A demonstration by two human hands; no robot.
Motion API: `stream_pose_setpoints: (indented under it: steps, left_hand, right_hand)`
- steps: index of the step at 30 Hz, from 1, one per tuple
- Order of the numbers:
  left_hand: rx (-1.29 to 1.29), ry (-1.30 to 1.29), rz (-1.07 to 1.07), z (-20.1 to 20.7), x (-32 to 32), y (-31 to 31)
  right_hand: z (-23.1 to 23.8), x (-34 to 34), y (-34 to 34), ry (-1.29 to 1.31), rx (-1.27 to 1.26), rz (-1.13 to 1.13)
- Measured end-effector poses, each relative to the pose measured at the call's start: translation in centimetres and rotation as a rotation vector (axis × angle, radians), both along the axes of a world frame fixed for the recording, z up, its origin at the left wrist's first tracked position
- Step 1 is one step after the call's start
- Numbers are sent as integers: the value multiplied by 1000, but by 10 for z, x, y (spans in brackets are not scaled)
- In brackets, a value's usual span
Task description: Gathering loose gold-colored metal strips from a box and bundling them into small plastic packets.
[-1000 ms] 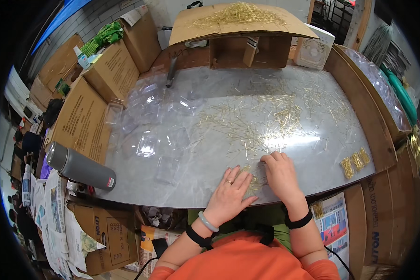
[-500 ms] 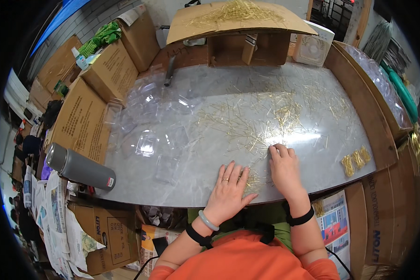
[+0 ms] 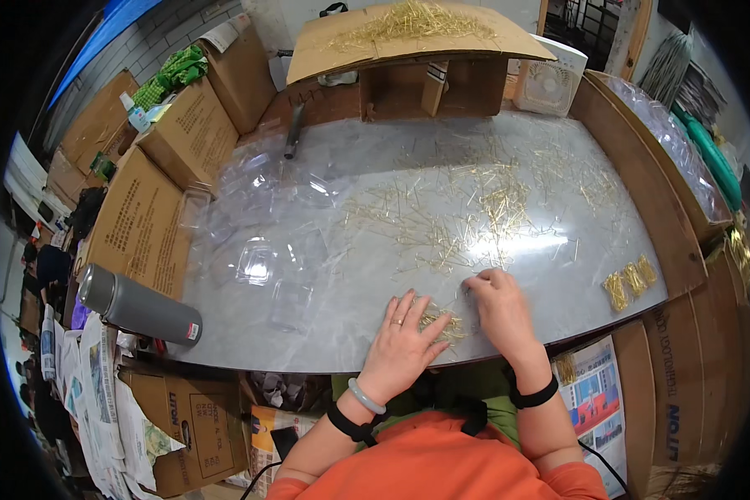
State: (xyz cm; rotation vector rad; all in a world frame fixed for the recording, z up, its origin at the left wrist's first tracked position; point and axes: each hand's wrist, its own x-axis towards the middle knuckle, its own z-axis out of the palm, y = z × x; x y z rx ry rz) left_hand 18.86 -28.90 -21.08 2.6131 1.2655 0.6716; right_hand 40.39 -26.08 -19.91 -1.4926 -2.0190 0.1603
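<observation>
Gathering thin golden sticks into a small heap (image 3: 442, 323) at the near edge of the pale marble-look surface (image 3: 325, 333): left hand (image 3: 402, 342) lying flat with fingers spread, fingertips resting on the heap; right hand (image 3: 498, 304) curled just beside it, fingertips drawn together on the surface as if pinching or nudging a stick or two, though too small to tell for certain. Judging by the layout, only a little done: one small heap under the hands and three tidy golden bundles (image 3: 631, 282) set side by side near the right edge, well apart from the hands. Far more left: a broad scatter of loose sticks (image 3: 467, 217) across the middle and far right of the surface, too many and too fine to count. To the left of the scatter, several clear plastic clamshell trays (image 3: 258, 262), perhaps three or four, outlines hard to separate. One grey cylindrical flask (image 3: 137, 307) lying on its side at the near left corner. Further back, one dark slim tool (image 3: 292, 133) near the far left edge, then one cardboard sheet (image 3: 417, 33) laid over a wooden stand, carrying another big pile of sticks. One small white fan (image 3: 547, 83) beside it. Several cardboard boxes (image 3: 142, 217) along the left side.
</observation>
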Motion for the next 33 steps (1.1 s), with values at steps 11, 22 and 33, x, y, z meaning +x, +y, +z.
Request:
stream_pose_setpoints:
  steps: [11,22,33]
  left_hand:
    - [-119,-164,-99,5,-13,3]
    - [-63,-114,13,-5,-8,2]
    - [-60,-85,318,-3,-22,-11]
  right_hand:
    - [18,14,-31,-61,70,216]
    - [-3,-5,-28,179,19,277]
    - [-3,6,-23,35,86,365]
